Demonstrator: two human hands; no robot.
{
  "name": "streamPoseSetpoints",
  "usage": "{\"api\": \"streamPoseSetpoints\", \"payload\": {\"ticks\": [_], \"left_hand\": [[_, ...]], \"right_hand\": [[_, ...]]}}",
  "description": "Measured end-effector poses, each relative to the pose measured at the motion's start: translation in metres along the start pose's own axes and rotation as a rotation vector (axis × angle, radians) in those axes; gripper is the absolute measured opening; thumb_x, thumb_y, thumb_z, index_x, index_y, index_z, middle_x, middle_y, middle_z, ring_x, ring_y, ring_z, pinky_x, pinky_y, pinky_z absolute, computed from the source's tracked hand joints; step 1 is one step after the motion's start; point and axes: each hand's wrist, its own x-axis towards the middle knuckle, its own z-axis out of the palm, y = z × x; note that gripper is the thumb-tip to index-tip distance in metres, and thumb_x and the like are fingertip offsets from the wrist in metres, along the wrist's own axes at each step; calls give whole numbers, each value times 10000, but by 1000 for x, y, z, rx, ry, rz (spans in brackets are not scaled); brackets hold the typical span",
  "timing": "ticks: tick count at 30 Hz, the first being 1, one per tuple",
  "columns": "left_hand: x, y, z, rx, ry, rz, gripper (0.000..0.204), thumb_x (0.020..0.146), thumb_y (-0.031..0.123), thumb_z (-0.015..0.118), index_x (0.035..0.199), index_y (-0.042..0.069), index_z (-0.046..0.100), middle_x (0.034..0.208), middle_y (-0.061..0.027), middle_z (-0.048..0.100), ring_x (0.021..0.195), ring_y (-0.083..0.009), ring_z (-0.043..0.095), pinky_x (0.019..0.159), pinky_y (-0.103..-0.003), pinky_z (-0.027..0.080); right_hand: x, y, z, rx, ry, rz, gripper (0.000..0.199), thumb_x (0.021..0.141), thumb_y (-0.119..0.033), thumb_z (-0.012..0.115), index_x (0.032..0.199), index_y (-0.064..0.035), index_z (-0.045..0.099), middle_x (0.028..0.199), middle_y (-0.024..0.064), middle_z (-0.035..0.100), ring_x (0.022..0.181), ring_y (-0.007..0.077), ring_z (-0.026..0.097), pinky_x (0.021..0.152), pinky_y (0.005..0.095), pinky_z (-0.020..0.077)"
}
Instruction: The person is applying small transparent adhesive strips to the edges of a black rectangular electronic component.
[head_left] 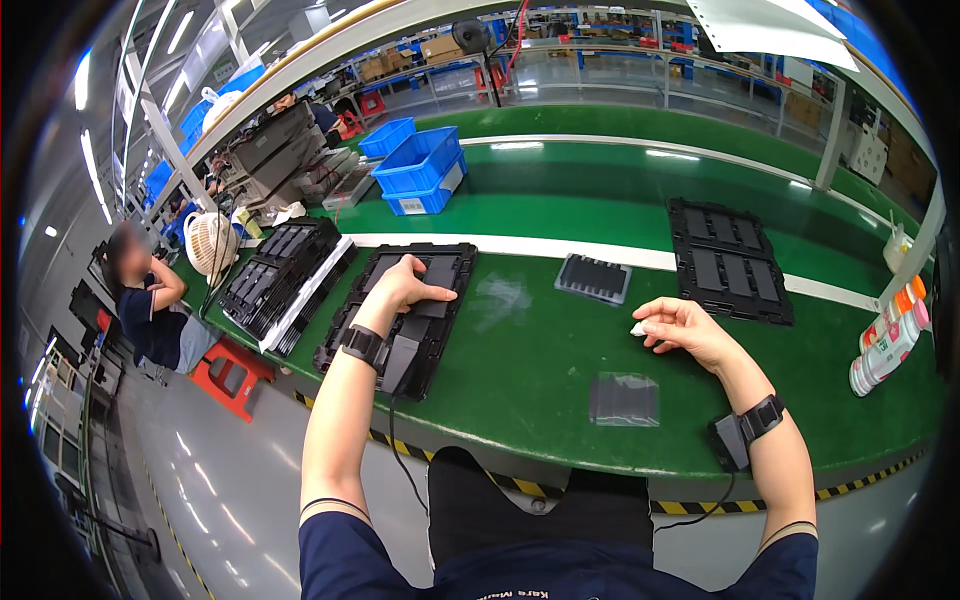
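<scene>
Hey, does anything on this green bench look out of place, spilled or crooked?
Nothing looks spilled or damaged. The only oddity: the white plastic bottle with the orange cap lies on its side at the bench's right end. The left hand rests on the black compartment tray; the right hand pinches something small and white.

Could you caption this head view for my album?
Left hand on a black tray; right hand pinching a small white piece.
</scene>
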Motion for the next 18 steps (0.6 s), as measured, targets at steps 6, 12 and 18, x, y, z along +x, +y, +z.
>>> {"api": "streamPoseSetpoints", "payload": {"ticks": [6,12,18], "left_hand": [[-24,16,-10,-432,-238,63,221,753,221,722,911,107,618,708,42,591,630,-82,558,538,-222,451],[-85,99,15,-620,-358,515,306,811,158,661,1094,68,590,967,-14,628,811,-74,582,707,-238,485],[-79,140,86,-585,-293,881,250,806,131,674,1030,45,602,817,37,606,733,-44,523,658,-208,440]], "right_hand": [[-7,-7,0,-6,47,-16,299,822,-311,658,1009,-80,629,866,0,647,775,79,582,693,226,473],[-1,-38,10,-156,278,-471,225,890,-202,573,990,-19,656,895,36,649,849,122,598,751,246,463],[28,-31,22,-32,104,-397,239,778,-86,686,994,10,651,910,68,661,843,115,603,765,263,493]]}}
